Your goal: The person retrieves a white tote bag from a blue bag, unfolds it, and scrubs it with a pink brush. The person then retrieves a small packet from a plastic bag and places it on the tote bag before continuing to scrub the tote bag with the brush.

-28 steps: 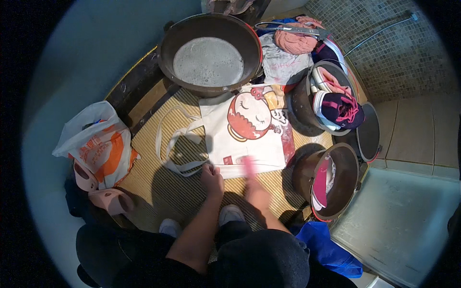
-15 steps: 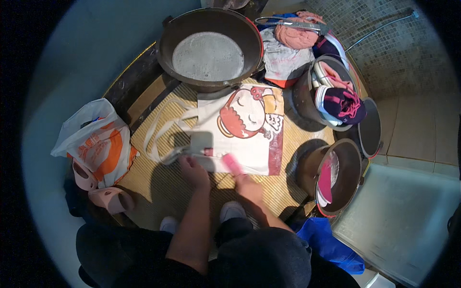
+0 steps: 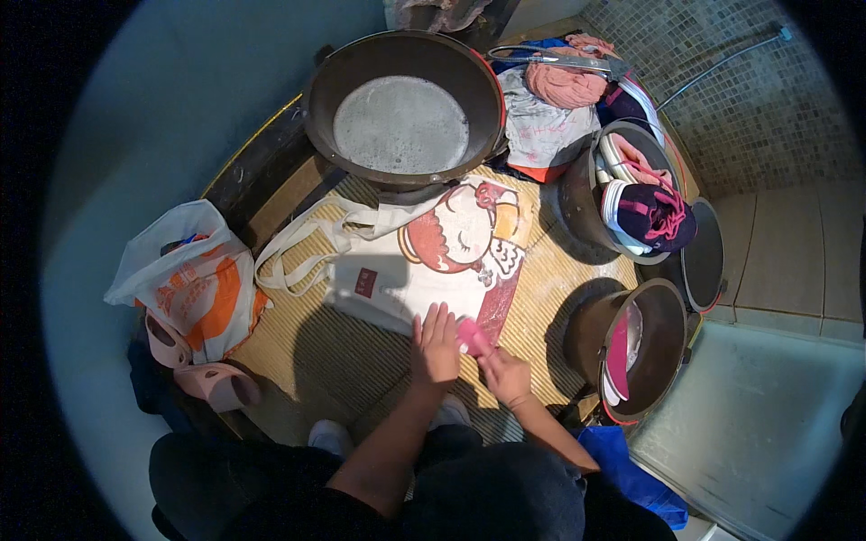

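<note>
A cream cloth tote bag [image 3: 424,287] with a printed red-haired cartoon figure lies at a slant on the ribbed mat. Its straps [image 3: 302,257] trail off to the left. My left hand [image 3: 436,347] rests flat on the bag's near edge, fingers stretched out. Just right of it, my right hand [image 3: 507,375] grips a pink scrubbing brush [image 3: 472,336] by the handle. The brush's head is down at the bag's near right corner, and its underside is hidden.
A large dark basin [image 3: 311,108] of sudsy water stands beyond the bag. On the right are a bucket [image 3: 577,194] full of shoes and another bucket [image 3: 586,338] holding a pink item. A plastic bag [image 3: 203,284] and pink clogs [image 3: 219,386] sit left. Laundry [image 3: 564,86] is piled at the back.
My left hand has moved right and come down flat on the bag. The brush has shifted right and nearer to me. The bag now lies turned, its near right corner closer.
</note>
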A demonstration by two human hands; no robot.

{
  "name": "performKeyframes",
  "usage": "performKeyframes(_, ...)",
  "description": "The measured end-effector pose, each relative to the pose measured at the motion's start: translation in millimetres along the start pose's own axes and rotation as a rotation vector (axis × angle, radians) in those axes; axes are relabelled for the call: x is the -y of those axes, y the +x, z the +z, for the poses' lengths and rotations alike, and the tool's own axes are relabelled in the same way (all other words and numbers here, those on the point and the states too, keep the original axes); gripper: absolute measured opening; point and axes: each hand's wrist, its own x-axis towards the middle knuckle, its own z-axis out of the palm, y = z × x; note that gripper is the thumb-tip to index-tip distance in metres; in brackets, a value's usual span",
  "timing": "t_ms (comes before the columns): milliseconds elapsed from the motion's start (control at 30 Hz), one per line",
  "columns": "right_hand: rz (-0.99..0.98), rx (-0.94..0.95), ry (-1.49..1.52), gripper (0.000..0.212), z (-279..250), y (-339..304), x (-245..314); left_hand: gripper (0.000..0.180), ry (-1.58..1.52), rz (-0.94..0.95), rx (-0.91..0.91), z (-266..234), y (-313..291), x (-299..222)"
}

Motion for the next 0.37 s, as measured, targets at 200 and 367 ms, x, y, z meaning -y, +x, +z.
performKeyframes(200, 0.516, -0.133, -0.282, 0.033, -63, 129, -35, 0.041, -0.004, 0.102, 0.076, -7, -26, 16)
performKeyframes(367, 0.344, 0.14, -0.201, 0.035, -25, 116, -5, 0.046, 0.029, 0.097, 0.011, -4, -41, 23)
